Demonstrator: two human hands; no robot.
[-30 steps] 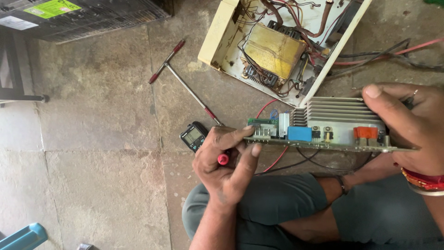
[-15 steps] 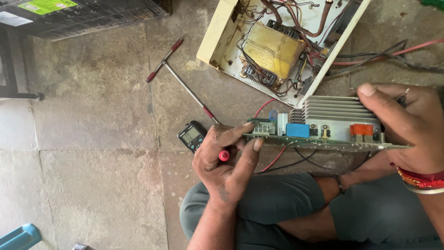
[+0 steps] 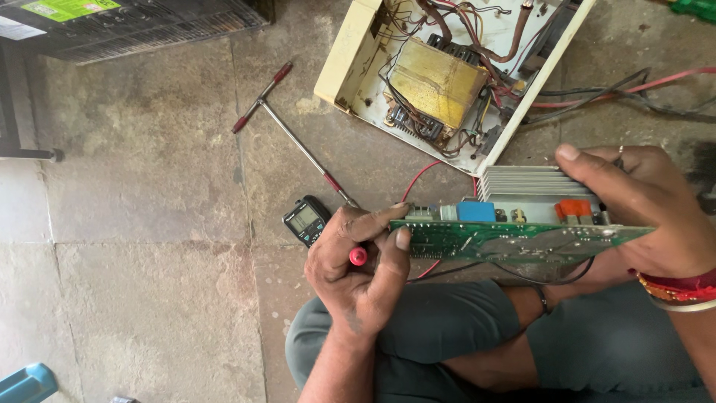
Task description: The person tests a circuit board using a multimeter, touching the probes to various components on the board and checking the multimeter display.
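From the head view I see my left hand at lower centre, fingers curled tight around a red probe; only its rounded red end shows between thumb and fingers, the tip hidden behind the board. The thumb presses against the left end of the green circuit board, which runs edge-on across the middle right of the frame. My right hand at the right edge clamps the board's other end, thumb stretched over the top of the ribbed metal heat sink, the remaining fingers out of sight behind the board. A blue block and an orange part stand on the board's upper face; smaller parts there are too fine for me to make out.

Just left of my left hand a small black meter lies on the stone floor, its lower part covered by my knuckles. A T-handle tool lies diagonally above it, its tip running down towards the board's left end. At top centre sits an open cream casing with a yellow-wrapped transformer and tangled wires, cut off by the upper edge. A dark ribbed box is cropped at upper left.
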